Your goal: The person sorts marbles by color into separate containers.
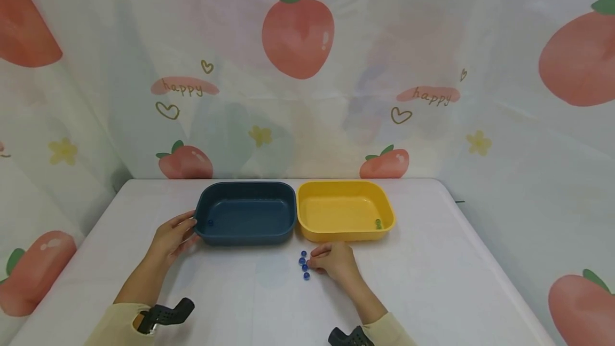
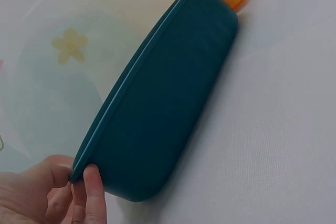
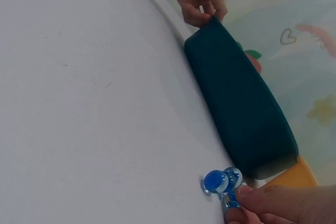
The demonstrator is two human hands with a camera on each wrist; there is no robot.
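My left hand (image 1: pixel 172 238) grips the rim of a dark blue plastic bin (image 1: pixel 250 240) at its left end, fingers outside against the wall. One blue marble (image 1: pixel 210 222) lies inside that bin. On the white cloth in front of the bins, several clear-and-blue marbles (image 1: pixel 306 276) form a short row. At the row's right side is my right hand (image 1: pixel 336 263); in the right wrist view its thumb and finger pinch a blue marble (image 3: pixel 231 199), partly covered by the fingertips. A yellow bin (image 1: pixel 346 235) beside the blue one contains green marbles (image 1: pixel 378 223) in its right corner.
Both bins stand side by side near the back edge of the white-covered table (image 1: pixel 230 303). Behind it hangs a fabric backdrop (image 1: pixel 326 122) printed with fruit and hearts. Black wrist mounts (image 1: pixel 168 314) sit on both forearms.
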